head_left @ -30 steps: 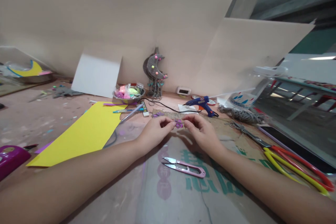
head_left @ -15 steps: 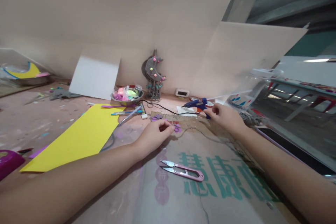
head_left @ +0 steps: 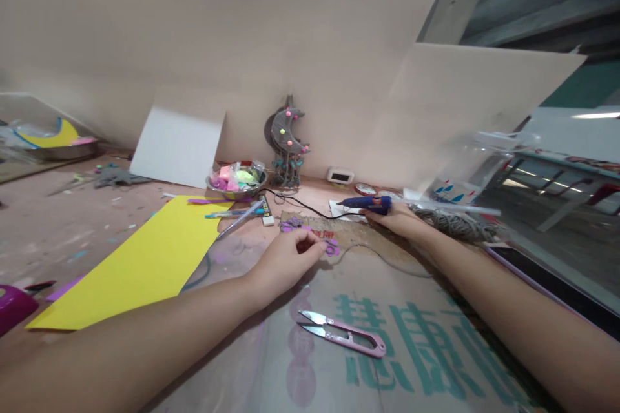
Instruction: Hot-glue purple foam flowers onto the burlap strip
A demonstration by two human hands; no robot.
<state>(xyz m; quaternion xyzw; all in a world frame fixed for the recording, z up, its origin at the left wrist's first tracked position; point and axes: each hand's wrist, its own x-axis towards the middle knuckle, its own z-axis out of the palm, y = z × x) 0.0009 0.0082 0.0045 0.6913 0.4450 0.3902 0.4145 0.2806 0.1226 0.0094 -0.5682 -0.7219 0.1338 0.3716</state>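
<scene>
My left hand [head_left: 287, 258] rests on the table with thumb and fingers pinched on a small purple flower piece [head_left: 332, 246]. More purple pieces [head_left: 290, 224] lie just beyond it on a brown cardboard strip [head_left: 358, 235]. My right hand [head_left: 400, 219] reaches further back and closes around the handle of the blue glue gun [head_left: 363, 203], whose black cord [head_left: 300, 201] runs off to the left. Pink thread snips [head_left: 345, 333] lie near me on the printed sheet [head_left: 416, 355].
A yellow paper sheet [head_left: 140, 258] lies left, with pens [head_left: 237, 211] and a metal bowl of coloured bits [head_left: 236, 177] behind it. A grey moon ornament [head_left: 287, 135] leans on the wall. Grey twine [head_left: 458, 222] and a dark phone [head_left: 542, 271] lie right. A magenta object [head_left: 12, 306] sits at the far left.
My right hand left the purple piece, moved back right and took hold of the glue gun. My left hand stayed pinched on the purple piece.
</scene>
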